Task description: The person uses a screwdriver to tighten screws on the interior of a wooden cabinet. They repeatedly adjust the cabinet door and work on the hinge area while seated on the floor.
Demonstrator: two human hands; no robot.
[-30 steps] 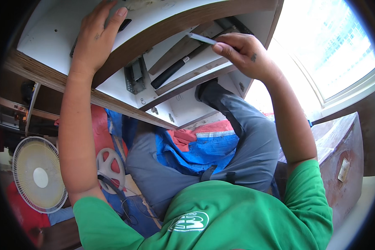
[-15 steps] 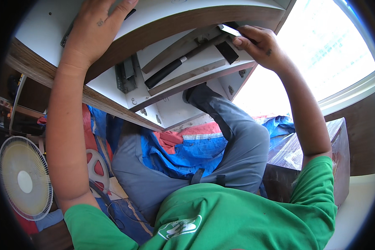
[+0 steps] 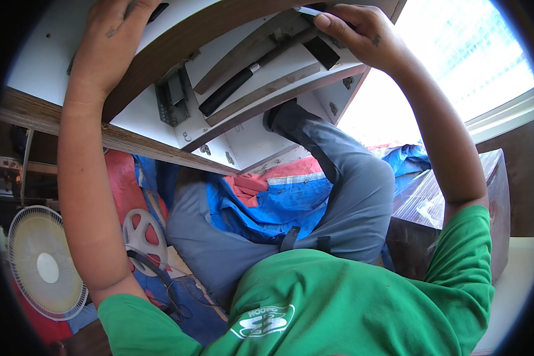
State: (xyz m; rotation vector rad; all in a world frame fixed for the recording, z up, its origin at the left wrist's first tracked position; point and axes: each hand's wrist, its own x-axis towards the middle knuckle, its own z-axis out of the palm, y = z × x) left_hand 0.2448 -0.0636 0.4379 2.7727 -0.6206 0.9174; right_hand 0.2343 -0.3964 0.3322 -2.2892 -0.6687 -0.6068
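My left hand (image 3: 105, 50) reaches over a white cabinet panel (image 3: 38, 53) at the upper left. Its fingers run out of the picture, and part of a black object (image 3: 158, 13) shows beside its thumb. My right hand (image 3: 365, 34) is at the cabinet's upper right, thumb and fingers closed on a thin, pale, shiny strip (image 3: 308, 10), mostly hidden. Below it, a hammer (image 3: 226, 94) with black grip, metal shaft and dark head lies in a drawer-like compartment. Metal drawer runners (image 3: 173, 98) sit left of the hammer. A curved brown edge (image 3: 187, 41) runs between my hands.
Hinges (image 3: 204, 150) are fixed to the cabinet's lower white part. My legs straddle a blue and red tarpaulin (image 3: 252, 216). A fan (image 3: 47, 267) and a grey reel-like wheel (image 3: 145, 237) with cable stand left. A plastic-wrapped box (image 3: 471, 204) and a bright window (image 3: 457, 65) are right.
Both hands have shifted a little up and left in the picture, along with the cabinet and hammer, as the view moves. My right hand keeps its hold on the pale strip.
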